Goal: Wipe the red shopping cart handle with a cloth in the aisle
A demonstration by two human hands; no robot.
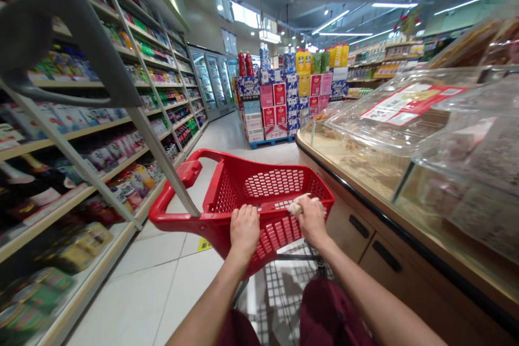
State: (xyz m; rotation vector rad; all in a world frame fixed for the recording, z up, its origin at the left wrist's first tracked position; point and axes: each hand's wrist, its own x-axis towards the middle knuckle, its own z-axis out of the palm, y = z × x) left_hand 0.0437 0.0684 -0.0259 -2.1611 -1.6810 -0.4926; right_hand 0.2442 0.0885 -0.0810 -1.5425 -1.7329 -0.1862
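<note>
A red plastic shopping cart [263, 215] stands side-on in front of me, its basket bare inside as far as I can see. My left hand [245, 230] is closed over the near rim, fingers hooked across the edge. Further right along the same rim, my right hand [312, 221] is closed around a crumpled white cloth [299, 205]. The cloth bunches out between thumb and fingers, close above the basket edge. Whether it touches the rim I cannot tell. A tall grey post with a dark grey looped top [81, 54] rises from the cart's handle end.
Stocked drink shelves [162, 86] line the left side. A wooden display counter [365, 221] with clear plastic food boxes [389, 113] stands close on the right. Stacked cartons [279, 102] sit on a blue pallet ahead, with glass-door fridges [213, 78] behind. Tiled floor [158, 275] runs between.
</note>
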